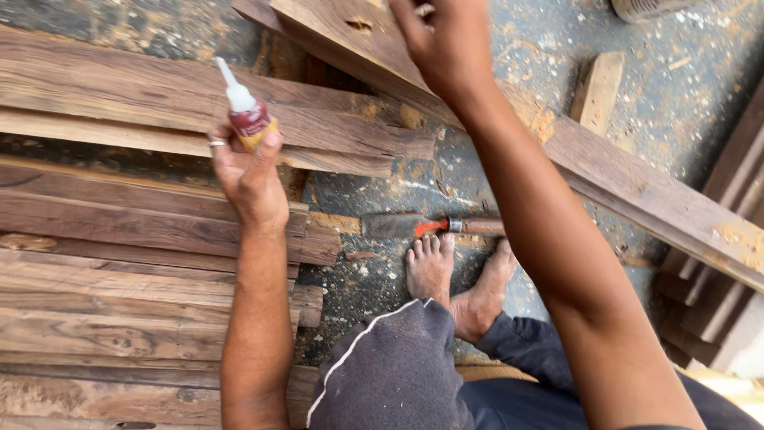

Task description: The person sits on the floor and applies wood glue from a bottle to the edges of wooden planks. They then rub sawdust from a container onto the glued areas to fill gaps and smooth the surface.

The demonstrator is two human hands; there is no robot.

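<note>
1. Head view, hidden stuff first: the right hand (pixel 446 40) is cut off by the top edge, so its fingertips are out of sight. It rests on the long plank (pixel 629 187), but I can't tell if the fingers are spread or curled.
2. The left hand (pixel 251 179) is clamped around one small glue bottle (pixel 248 119), white nozzle pointing up and away. The hand covers most of the bottle's body, so only the reddish top and a bit of yellow show. There's one ring on a finger.
3. The bottle sits over the stack of boards (pixel 119 263) on the left. Boards overlap too much for a solid count.
4. Two bare feet (pixel 458 279) on the dusty floor (pixel 676 80), legs partly hidden by dark trousers.
5. One chisel-like tool (pixel 434 226) with an orange band lies just beyond the toes, one end tucked behind the right forearm.
6. One short wood offcut (pixel 597 89) lies beyond the long plank.
</note>
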